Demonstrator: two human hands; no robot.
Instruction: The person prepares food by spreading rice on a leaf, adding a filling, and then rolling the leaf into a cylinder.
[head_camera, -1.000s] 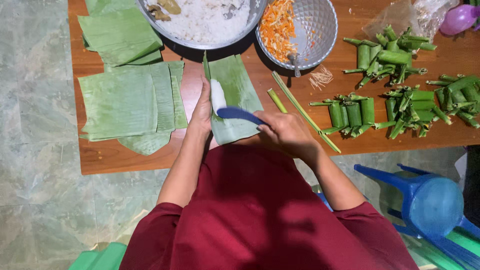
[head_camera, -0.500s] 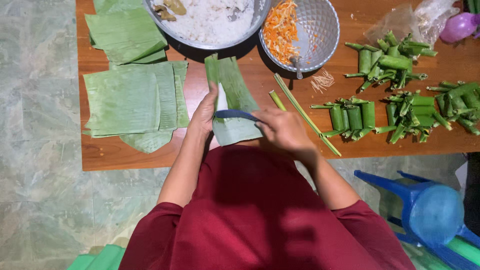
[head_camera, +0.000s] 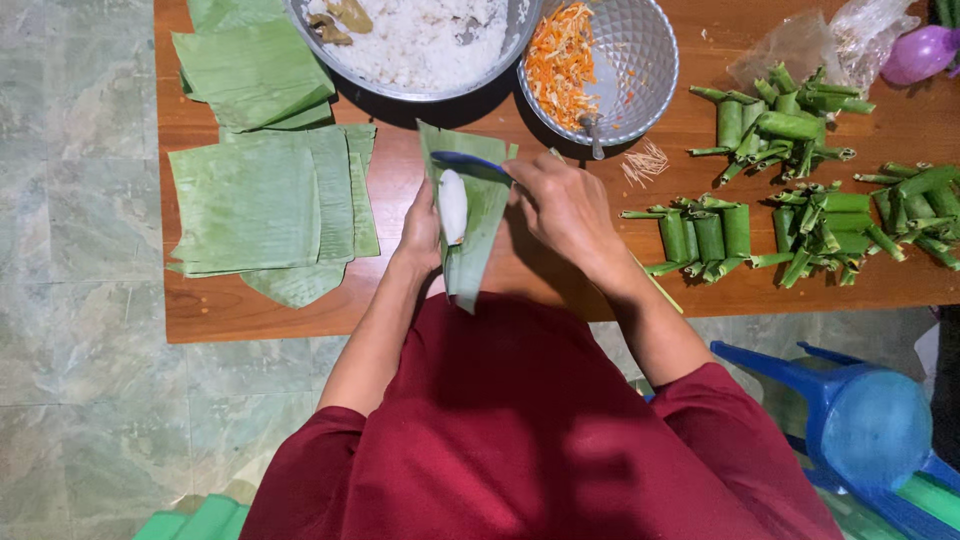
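The left hand (head_camera: 420, 232) cups a long banana leaf strip (head_camera: 468, 215) from beneath, a white lump of rice (head_camera: 453, 206) lying in its fold. The right hand (head_camera: 565, 208) grips a blue spoon (head_camera: 470, 163) at the leaf's upper end. Just left lies a stack of cut leaves (head_camera: 262, 205); right – wrapped green rolls (head_camera: 708, 235). Beyond them stand a rice bowl (head_camera: 410, 45) and a bowl of shredded carrot (head_camera: 600, 65) – all on the wooden table (head_camera: 240, 310)

Two hands are in view, the left hand (head_camera: 422, 232) and the right hand (head_camera: 565, 205). Two bowls stand at 12 o'clock: one rice bowl (head_camera: 505, 55) and one carrot bowl (head_camera: 650, 60). One blue spoon (head_camera: 468, 163) is there. Four groups of green leaf rolls (head_camera: 705, 235) lie at 3 o'clock; single rolls I cannot count.
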